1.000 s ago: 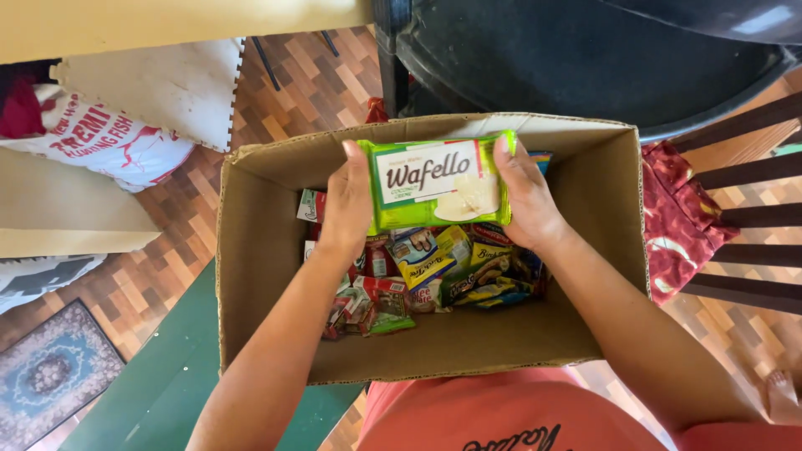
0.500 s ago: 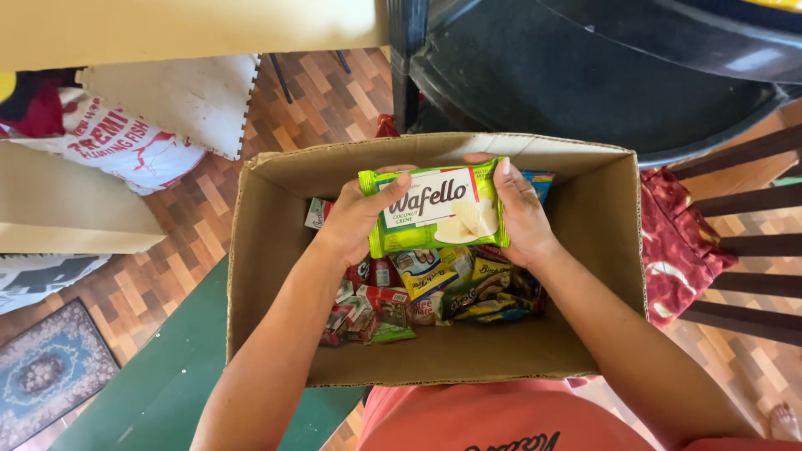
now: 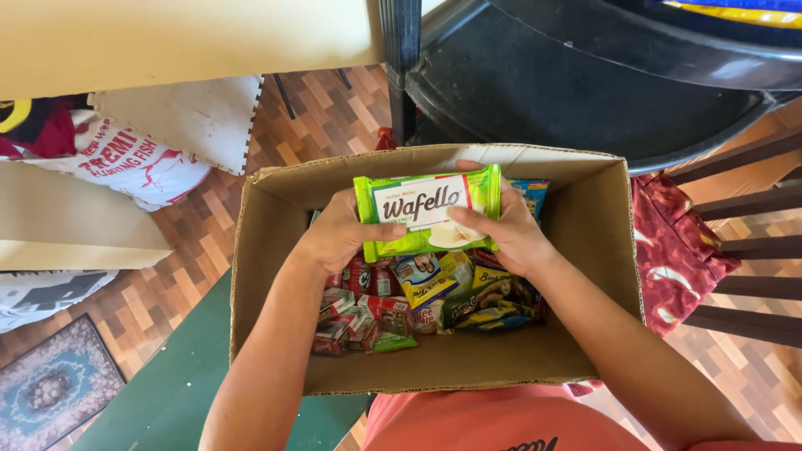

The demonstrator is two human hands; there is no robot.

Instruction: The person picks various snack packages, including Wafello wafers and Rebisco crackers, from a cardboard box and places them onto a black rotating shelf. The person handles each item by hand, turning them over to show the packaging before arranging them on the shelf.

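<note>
Over an open brown cardboard box (image 3: 276, 250) of small snack packets (image 3: 422, 296), the left hand (image 3: 338, 234) and right hand (image 3: 505, 234) clamp opposite ends of a flat green wafer packet (image 3: 426, 209).

Bright green wafer packet (image 3: 428, 213) with white label panel; plain brown cardboard box (image 3: 597, 276); red, yellow and blue snack wrappers (image 3: 418, 301); red patterned cloth (image 3: 672, 250); herringbone wood floor (image 3: 175, 267); green mat (image 3: 167, 392).
</note>
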